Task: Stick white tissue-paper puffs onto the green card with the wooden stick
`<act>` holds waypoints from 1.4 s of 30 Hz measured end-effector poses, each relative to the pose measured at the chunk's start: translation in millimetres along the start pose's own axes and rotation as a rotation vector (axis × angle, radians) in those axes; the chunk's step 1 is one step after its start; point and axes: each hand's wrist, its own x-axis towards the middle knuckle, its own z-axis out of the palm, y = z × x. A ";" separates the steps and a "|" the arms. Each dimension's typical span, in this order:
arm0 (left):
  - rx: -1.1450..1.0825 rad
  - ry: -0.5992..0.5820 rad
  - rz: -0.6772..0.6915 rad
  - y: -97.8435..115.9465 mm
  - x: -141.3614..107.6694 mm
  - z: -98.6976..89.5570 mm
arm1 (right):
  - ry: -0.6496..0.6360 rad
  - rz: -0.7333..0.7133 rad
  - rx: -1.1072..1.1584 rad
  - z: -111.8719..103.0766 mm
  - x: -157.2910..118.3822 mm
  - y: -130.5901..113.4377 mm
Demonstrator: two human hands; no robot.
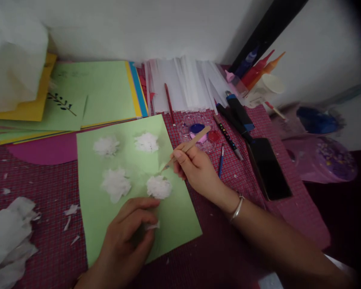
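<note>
A sheet of light green paper (174, 212) lies in front of me, with tufts of crumpled white tissue on it in two rows. My right hand (198, 170) grips a slim wooden stick (195, 139), its pointed tip over the sheet just above the lower right tuft (159, 187). Curled on the lower part of the sheet, my left hand (129, 233) has its index fingertip at that tuft's lower edge. Between its thumb and middle finger shows a small scrap of white tissue paper (152, 226).
A palette (195, 128) with blue, pink and red paint sits beyond my right hand. Around it lie a blue brush (221, 160), a dotted pen (228, 138) and a black phone (269, 168). Stacked coloured papers (108, 88) are at back left; torn tissue (12, 233) is at left.
</note>
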 end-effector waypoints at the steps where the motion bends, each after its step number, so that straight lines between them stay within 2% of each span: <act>1: 0.001 -0.001 0.007 0.5 1.0 -0.6 | 0.000 0.004 -0.005 -0.8 0.1 -0.8; 8: 0.009 -0.038 0.002 3.3 0.8 1.1 | -0.155 0.014 -0.014 -5.4 -2.5 -6.4; 15: -0.010 -0.062 -0.034 3.5 -3.7 3.3 | -0.197 -0.025 -0.045 -7.6 -2.4 -7.7; 19: 0.001 -0.066 -0.032 3.7 -2.0 1.3 | -0.236 -0.119 -0.116 -9.7 -4.0 -12.3; 21: 0.006 -0.083 -0.021 3.8 -1.6 -1.5 | -0.232 -0.196 -0.145 -11.3 -5.7 -16.3; 24: 0.000 -0.096 -0.027 4.8 -1.2 -6.4 | -0.139 -0.263 -0.184 -13.3 -7.5 -19.9; 26: -0.001 -0.091 -0.044 6.3 -0.2 -8.8 | -0.095 -0.258 -0.224 -13.5 -7.4 -19.5; 29: -0.012 -0.082 -0.079 8.5 3.1 -10.8 | -0.152 -0.220 -0.292 -12.7 -6.3 -16.1; 32: -0.111 0.005 -0.169 7.2 6.1 -12.9 | -0.188 -0.205 -0.285 -11.4 -6.3 -12.5; 35: -0.285 0.134 -0.316 1.6 7.9 -17.5 | -0.157 -0.243 -0.245 -8.9 -8.0 -11.1; 37: -0.352 0.244 -0.405 -1.6 11.6 -22.8 | -0.182 -0.273 -0.283 -6.5 -8.8 -12.5; 40: -0.381 0.361 -0.394 -2.1 25.2 -33.0 | -0.266 -0.292 -0.432 -2.9 -8.0 -17.9; 42: -0.399 0.327 -0.341 -0.1 38.4 -39.0 | -0.273 -0.278 -0.483 -1.5 -7.4 -20.9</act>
